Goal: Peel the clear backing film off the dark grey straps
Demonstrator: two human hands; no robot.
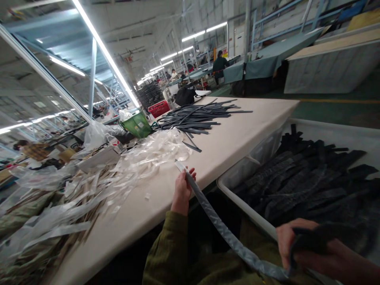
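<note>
A long, narrow grey strip (221,227) with a shiny, film-like face sags between my two hands. Its pale upper end sticks out past the fingers of my left hand (182,189), which is closed on it near the table edge. At the lower right, my right hand (310,245) grips the strip's other stretch, where a dark, bent piece loops over the fingers. Blur hides whether that dark loop belongs to the same strip. Beyond my left hand lie crumpled translucent white film strips (160,148) and a pile of dark strips (198,114) on the table (237,136).
A white bin (252,219) full of dark strips (308,174) stands against the table's right side. Brown and white scraps (89,190) cover the table's left part. A green basket (137,124) and a red crate (158,109) sit further back. People work in the distance.
</note>
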